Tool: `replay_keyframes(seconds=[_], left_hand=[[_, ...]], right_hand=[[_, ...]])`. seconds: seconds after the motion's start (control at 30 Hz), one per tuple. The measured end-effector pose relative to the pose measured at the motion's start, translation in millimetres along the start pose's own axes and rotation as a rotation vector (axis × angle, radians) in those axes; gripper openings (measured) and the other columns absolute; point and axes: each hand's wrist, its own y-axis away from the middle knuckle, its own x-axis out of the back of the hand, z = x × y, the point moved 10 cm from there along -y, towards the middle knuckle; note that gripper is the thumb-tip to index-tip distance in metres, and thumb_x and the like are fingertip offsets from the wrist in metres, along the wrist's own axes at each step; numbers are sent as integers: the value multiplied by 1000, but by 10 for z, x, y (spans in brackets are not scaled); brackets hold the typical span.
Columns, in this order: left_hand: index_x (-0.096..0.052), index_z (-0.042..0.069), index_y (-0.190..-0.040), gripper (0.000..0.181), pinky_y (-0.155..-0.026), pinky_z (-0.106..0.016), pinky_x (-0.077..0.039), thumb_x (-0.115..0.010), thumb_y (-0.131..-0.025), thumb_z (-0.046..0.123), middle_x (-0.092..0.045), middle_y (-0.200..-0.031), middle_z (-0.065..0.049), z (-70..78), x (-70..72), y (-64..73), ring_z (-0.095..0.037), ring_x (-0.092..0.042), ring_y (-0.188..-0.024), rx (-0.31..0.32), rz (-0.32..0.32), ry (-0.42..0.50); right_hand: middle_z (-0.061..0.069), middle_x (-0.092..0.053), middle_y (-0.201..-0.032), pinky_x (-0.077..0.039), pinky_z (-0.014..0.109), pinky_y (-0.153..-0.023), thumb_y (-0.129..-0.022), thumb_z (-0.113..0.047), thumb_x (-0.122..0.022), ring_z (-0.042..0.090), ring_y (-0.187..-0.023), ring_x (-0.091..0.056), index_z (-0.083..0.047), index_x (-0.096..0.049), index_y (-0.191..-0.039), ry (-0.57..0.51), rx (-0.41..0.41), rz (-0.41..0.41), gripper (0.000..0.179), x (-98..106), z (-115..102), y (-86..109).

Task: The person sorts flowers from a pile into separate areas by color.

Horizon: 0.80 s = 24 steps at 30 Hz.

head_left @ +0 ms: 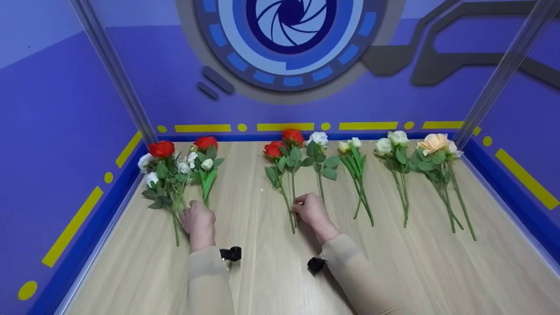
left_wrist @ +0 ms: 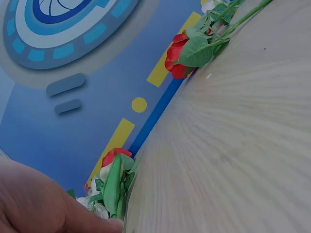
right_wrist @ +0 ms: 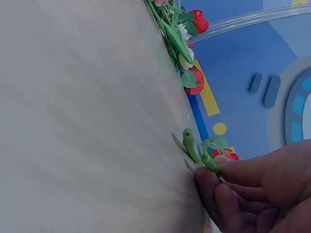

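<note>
In the head view, my right hand (head_left: 311, 210) pinches the lower stem of a red rose (head_left: 293, 136) between thumb and fingers. Another red rose (head_left: 273, 150) lies just left of it, its stem end (right_wrist: 188, 141) beside the pinched one. The stem of a white rose (head_left: 318, 139) runs behind this hand. My left hand (head_left: 199, 218) is low over the stems of the left bunch, where a red rose (head_left: 162, 149), white flowers (head_left: 183, 167) and a white tulip (head_left: 207, 164) lie. Its fingertips are mostly hidden; I cannot tell whether they grip a stem.
Rightward lie pale tulips (head_left: 350, 146), cream-white roses (head_left: 398, 139) and a peach flower (head_left: 435, 143) with stems toward me. Another red rose (head_left: 205, 143) tops the left group. Blue panels (head_left: 284, 111) enclose the wooden table (head_left: 262, 262) at the back and sides.
</note>
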Motion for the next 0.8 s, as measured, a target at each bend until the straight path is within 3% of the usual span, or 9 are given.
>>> replay_keyframes(seconds=[0.13,0.33,0.57,0.8], left_hand=[[-42,-10,-145,45,-117,-64,-34,-42,-103,5,-43,-148,-40,0,-16,6,-58,-36,-142,-13,-8,-40],[-55,-10,-134,37,-114,-63,-39,-43,-101,5,-49,-142,-38,-21,-21,3,-56,-43,-137,-8,5,-54],[-69,-6,-109,27,-92,-59,-53,-46,-99,3,-63,-123,-34,-21,19,17,-50,-62,-116,-14,-2,-57],[-66,-4,-96,20,-80,-57,-56,-47,-97,1,-70,-109,-28,-11,91,24,-41,-68,-97,-14,9,-12]], right_hand=[[6,-68,-58,-40,20,-47,-92,-3,-72,7,-46,-54,1,-77,-89,3,-10,-32,7,-55,8,5],[10,-73,-68,-48,22,-50,-92,-6,-74,9,-49,-61,6,-72,-116,32,-43,-42,26,-90,38,13],[13,-74,-89,-55,32,-72,-88,-14,-81,15,-68,-62,4,-70,-117,148,0,18,36,-17,-22,26],[11,-72,-82,-49,24,-58,-91,-14,-77,7,-48,-53,4,-67,-120,131,-18,-2,35,-35,-2,22]])
